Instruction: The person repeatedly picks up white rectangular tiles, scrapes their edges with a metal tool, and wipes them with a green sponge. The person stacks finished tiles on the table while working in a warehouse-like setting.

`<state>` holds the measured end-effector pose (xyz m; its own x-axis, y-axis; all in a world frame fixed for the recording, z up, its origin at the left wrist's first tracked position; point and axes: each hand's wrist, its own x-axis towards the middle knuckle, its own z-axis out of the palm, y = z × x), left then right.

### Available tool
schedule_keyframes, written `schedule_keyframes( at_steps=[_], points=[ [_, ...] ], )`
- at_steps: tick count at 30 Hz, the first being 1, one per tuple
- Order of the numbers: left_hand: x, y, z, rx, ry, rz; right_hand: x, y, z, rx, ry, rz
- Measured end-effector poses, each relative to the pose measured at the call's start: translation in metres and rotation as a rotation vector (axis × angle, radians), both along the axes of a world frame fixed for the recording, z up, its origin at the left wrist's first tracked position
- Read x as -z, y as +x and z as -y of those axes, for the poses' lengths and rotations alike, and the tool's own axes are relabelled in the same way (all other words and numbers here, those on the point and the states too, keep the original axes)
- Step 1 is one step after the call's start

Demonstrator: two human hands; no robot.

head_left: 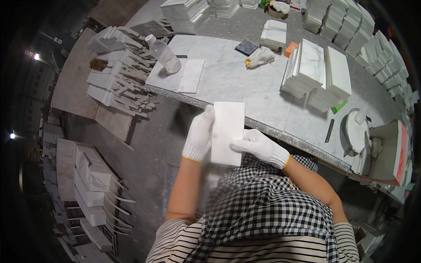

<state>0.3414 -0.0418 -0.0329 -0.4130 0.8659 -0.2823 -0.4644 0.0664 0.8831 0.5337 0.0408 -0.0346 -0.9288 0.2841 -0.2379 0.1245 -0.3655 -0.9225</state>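
A white rectangular tile [228,131] is held up in front of my body, just off the near edge of the marble worktable. My left hand [200,133], in a white knit glove with a yellow cuff, grips its left edge near the top. On the opposite edge, lower down, my right hand [262,148] in a matching glove pinches the tile with its thumb across the face. The fingers behind the tile are hidden. Beyond it, another flat tile [192,76] lies on the worktable [219,61] beside a clear plastic bottle [165,56].
Tile stacks [309,65] stand at the table's right, near a round white container [356,130] and an open cardboard box [388,151]. A loose glove [262,57] and a dark square piece [246,47] lie farther back. Racked tiles [118,65] fill the left side.
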Motion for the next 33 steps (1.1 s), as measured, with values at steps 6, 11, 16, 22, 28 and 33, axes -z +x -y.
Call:
schedule_keyframes(
  at_steps=[6, 11, 16, 22, 28, 33],
  points=[
    [-0.021, 0.009, 0.003, 0.050, 0.048, -0.025, 0.000, -0.002, -0.002, 0.000, 0.078, 0.030],
    [-0.029, 0.010, 0.005, 0.086, 0.076, -0.150, -0.006, 0.001, -0.008, 0.090, 0.052, 0.048],
    [-0.039, 0.010, 0.006, 0.189, -0.040, -0.334, -0.003, 0.001, -0.018, 0.207, 0.209, 0.068],
    [-0.032, 0.011, 0.005, 0.239, 0.047, -0.166, -0.013, -0.005, -0.034, 0.304, 0.224, 0.100],
    [-0.028, 0.016, -0.002, 0.128, 0.046, -0.032, -0.010, -0.013, -0.037, 0.412, 0.055, 0.127],
    [-0.023, 0.007, -0.009, 0.002, 0.059, 0.027, 0.001, -0.012, -0.018, 0.305, 0.102, 0.127]
  ],
)
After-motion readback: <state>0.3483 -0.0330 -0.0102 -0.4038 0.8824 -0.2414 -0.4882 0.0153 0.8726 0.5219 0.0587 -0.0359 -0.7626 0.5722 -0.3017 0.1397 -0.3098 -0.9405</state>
